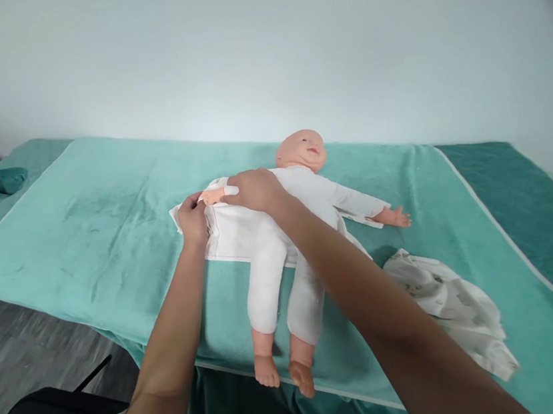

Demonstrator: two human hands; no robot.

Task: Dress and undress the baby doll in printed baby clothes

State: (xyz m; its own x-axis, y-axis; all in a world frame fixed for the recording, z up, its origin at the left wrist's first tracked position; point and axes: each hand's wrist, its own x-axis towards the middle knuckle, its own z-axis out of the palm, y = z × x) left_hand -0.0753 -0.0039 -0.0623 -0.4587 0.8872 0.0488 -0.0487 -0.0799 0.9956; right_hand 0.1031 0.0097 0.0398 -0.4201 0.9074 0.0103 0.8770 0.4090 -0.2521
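Here, a doll (315,195) lies face-up on the towel (107,221), one arm (212,195) held.
The left hand (192,220) pinches the cloth (227,233) beside it; the right hand (254,189) is closed round the arm. A hard tug could likely drag the doll sideways.

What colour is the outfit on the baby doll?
White; the outfit on the doll shows clearly in the head view.

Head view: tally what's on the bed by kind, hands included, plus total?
Baby doll: 1
White garment on the doll: 1
Crumpled printed cloth: 1
Light teal towel: 1
Hands: 2, left hand gripping the garment, right hand on the doll's arm
Total: 6
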